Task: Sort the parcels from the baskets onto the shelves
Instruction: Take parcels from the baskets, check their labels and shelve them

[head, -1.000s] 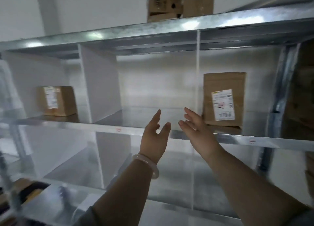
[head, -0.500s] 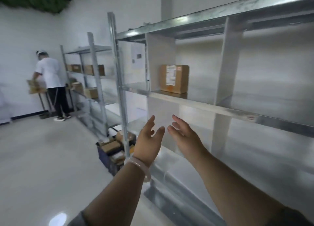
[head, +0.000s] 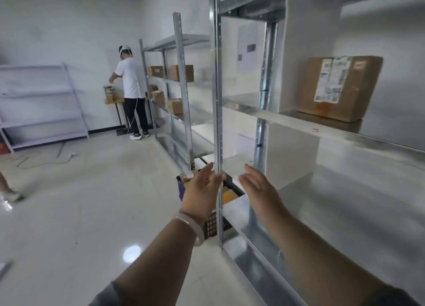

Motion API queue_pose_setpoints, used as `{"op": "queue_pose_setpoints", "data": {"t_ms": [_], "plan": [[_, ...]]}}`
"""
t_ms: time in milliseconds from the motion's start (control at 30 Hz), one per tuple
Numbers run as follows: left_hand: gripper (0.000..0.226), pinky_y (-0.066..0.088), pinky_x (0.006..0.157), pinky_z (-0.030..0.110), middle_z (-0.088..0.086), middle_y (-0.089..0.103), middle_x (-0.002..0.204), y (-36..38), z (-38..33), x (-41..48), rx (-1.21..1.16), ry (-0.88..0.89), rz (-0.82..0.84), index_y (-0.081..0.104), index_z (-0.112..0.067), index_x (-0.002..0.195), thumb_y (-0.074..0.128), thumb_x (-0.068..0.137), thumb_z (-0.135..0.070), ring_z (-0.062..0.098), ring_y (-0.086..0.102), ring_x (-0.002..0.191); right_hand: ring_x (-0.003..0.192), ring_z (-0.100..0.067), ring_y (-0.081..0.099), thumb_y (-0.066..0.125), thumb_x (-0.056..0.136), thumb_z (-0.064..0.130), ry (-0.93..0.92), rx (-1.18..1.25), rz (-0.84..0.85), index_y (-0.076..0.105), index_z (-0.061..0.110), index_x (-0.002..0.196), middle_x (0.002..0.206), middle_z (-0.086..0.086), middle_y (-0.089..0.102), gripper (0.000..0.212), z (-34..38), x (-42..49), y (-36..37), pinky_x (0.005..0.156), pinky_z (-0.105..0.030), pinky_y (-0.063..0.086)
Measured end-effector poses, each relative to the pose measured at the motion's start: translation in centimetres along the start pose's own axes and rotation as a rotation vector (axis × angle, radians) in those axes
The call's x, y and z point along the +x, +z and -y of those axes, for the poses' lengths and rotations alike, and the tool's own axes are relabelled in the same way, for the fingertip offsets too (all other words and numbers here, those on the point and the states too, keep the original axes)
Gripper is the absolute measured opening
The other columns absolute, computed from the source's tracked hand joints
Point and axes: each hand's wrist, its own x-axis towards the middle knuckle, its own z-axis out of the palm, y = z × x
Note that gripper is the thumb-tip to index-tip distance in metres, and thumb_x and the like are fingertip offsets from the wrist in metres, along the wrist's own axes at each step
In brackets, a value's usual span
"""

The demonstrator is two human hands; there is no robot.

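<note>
While nothing is held in either hand, the task is judged to stand between two placements: the left hand [head: 203, 186] and the right hand [head: 257, 188] are stretched forward at 6 o'clock, fingers straight and loose, palms turned toward each other, and a pale bracelet [head: 193, 225] is worn on the left wrist. Just beyond the left hand, at the foot of the upright post [head: 218, 99], a dark blue basket [head: 180, 186] is seen on the floor, partly hidden by that hand. A brown parcel [head: 187, 176] is seen at its far edge, and a yellowish parcel [head: 230, 195] shows to the right of the post, apparently in the same basket; how many more are in it cannot be told. These are judged to be what is left to sort. At 2 o'clock a labelled parcel [head: 340, 87] is stood on the middle shelf [head: 287, 119] of the near rack, just beside a white divider [head: 305, 53], and is counted as done. Farther off, at 11 o'clock, a second rack [head: 182, 99] is seen with several boxes [head: 181, 73] on it, and at 10 o'clock another person [head: 131, 87] is stood beside it. A return to the basket is judged the likely next step.
</note>
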Motion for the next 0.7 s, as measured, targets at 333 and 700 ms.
{"op": "queue_pose_setpoints", "data": {"t_ms": [333,700], "plan": [[0.039,0.037,0.083,0.015,-0.013,0.053,0.113,-3.9,6.9,16.4,0.046,-0.114,-0.065,0.051,-0.023,0.139,0.05,0.1,-0.028,0.004,0.049,0.104,0.134,-0.016,0.042,0.041,0.101,0.043,0.037,-0.105,0.085,0.036,0.03,0.147,0.149,0.004,0.043,0.048,-3.2,17.3,7.5,0.096,-0.026,0.029],[0.046,0.034,0.104,0.025,-0.005,0.053,0.14,-12.2,16.1,41.1,0.082,-0.125,0.074,0.044,-0.029,0.144,0.047,0.1,-0.039,0.015,0.048,0.13,0.135,-0.018,0.041,0.038,0.1,0.048,0.057,-0.216,0.021,0.036,0.036,0.146,0.148,0.006,0.044,0.047,-4.2,38.4,21.6,0.099,-0.031,0.03]]}}
